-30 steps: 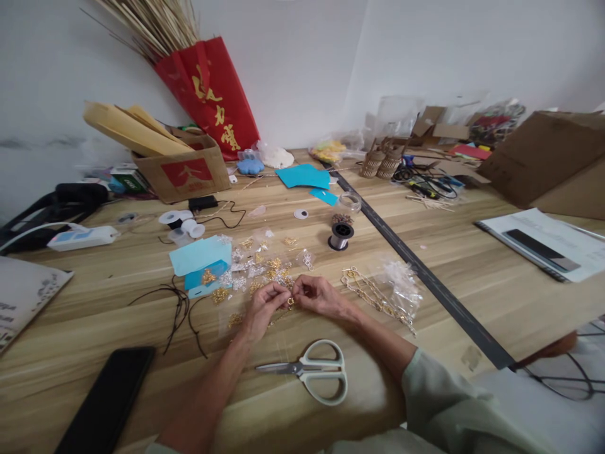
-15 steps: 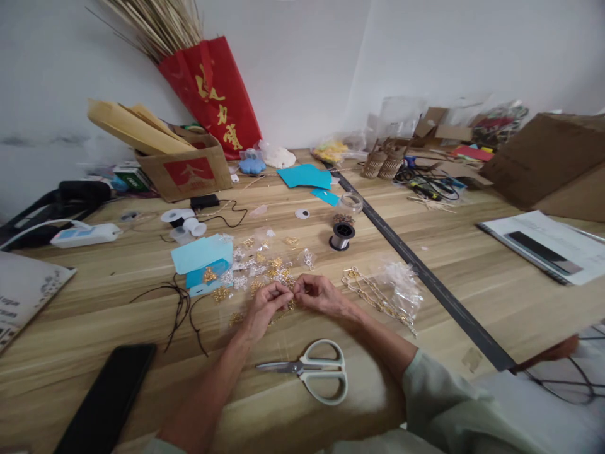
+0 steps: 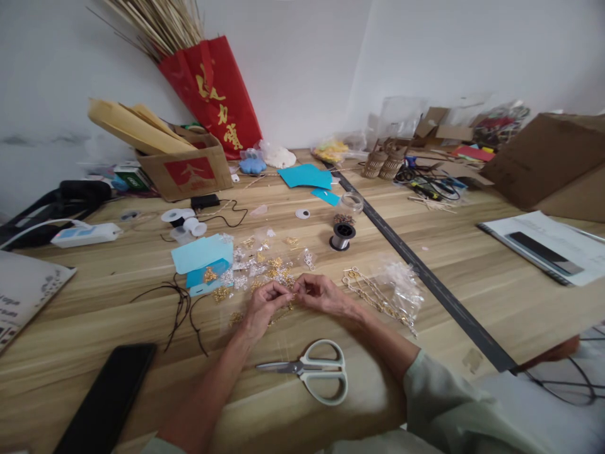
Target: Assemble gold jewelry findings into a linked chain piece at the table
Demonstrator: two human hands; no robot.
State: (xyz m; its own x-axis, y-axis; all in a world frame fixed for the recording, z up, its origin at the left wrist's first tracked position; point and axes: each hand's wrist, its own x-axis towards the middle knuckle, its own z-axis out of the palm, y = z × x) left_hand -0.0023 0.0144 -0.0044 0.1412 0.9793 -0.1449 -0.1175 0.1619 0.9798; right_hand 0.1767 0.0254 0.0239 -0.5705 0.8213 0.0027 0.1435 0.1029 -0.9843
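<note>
My left hand (image 3: 265,307) and my right hand (image 3: 321,294) meet fingertip to fingertip above the wooden table, both closed in a pinch. Whatever lies between the fingertips is too small to make out. Just below them runs a thin gold chain (image 3: 282,314); whether it is held or only lies there I cannot tell. Behind the fingers spread small gold and silver beads and findings (image 3: 275,270), partly on clear plastic bags. White-handled scissors (image 3: 326,371) lie nearer to me, blades pointing left. Right of my right hand are finished-looking bead chains (image 3: 373,295).
A spool of wire (image 3: 342,236) and a glass jar (image 3: 350,205) stand behind the beads. Blue cards (image 3: 202,252) and black cords (image 3: 177,309) lie left, with a phone (image 3: 108,397) nearer. A long dark strip (image 3: 416,261) crosses the table; a crumpled plastic bag (image 3: 401,287) lies beside it.
The fingertips have shifted very slightly while staying pinched together. Everything on the table lies as before.
</note>
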